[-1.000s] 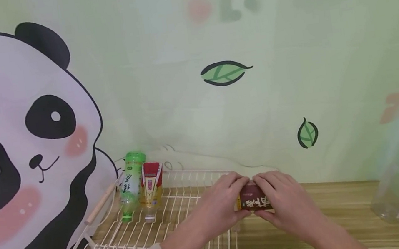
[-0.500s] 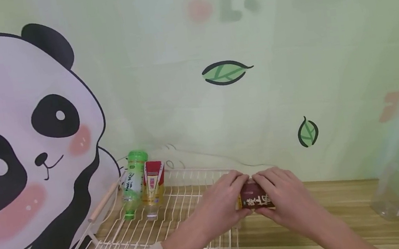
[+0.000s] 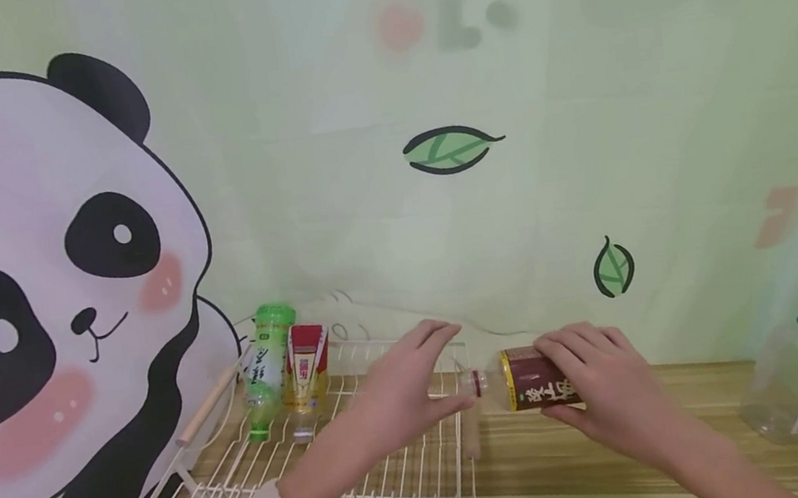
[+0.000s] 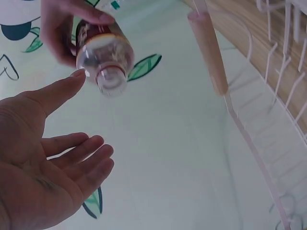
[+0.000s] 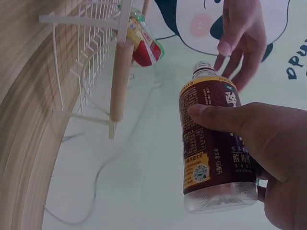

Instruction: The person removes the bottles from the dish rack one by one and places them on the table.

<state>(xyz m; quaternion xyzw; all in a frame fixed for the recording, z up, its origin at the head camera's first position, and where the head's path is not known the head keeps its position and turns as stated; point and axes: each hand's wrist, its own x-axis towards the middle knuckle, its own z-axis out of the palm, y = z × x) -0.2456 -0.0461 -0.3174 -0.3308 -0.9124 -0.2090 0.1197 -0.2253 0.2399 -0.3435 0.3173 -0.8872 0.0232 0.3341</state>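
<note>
My right hand (image 3: 601,378) grips a clear plastic bottle (image 3: 525,379) with a dark red label, holding it sideways above the wooden table. Its bare, threaded neck (image 5: 204,68) points toward my left hand (image 3: 395,392). Fingers and thumb of the left hand are spread apart, holding nothing, just beside that neck. In the left wrist view the left thumb (image 4: 64,91) overlaps the bottle's shoulder, and the palm faces the mouth. From the right wrist, the right thumb (image 5: 218,117) lies across the label, with the fingers hidden behind the bottle.
A white wire rack (image 3: 370,488) with wooden handles stands below my left hand. It holds a green-labelled bottle (image 3: 268,350) and a red and yellow one (image 3: 305,371), both leaning. A clear bottle (image 3: 796,390) stands at the right, before a printed backdrop (image 3: 366,228).
Both hands were together round the bottle. The left hand has let go and moved left with its fingers spread; the right hand has shifted slightly right with the bottle, uncovering its neck.
</note>
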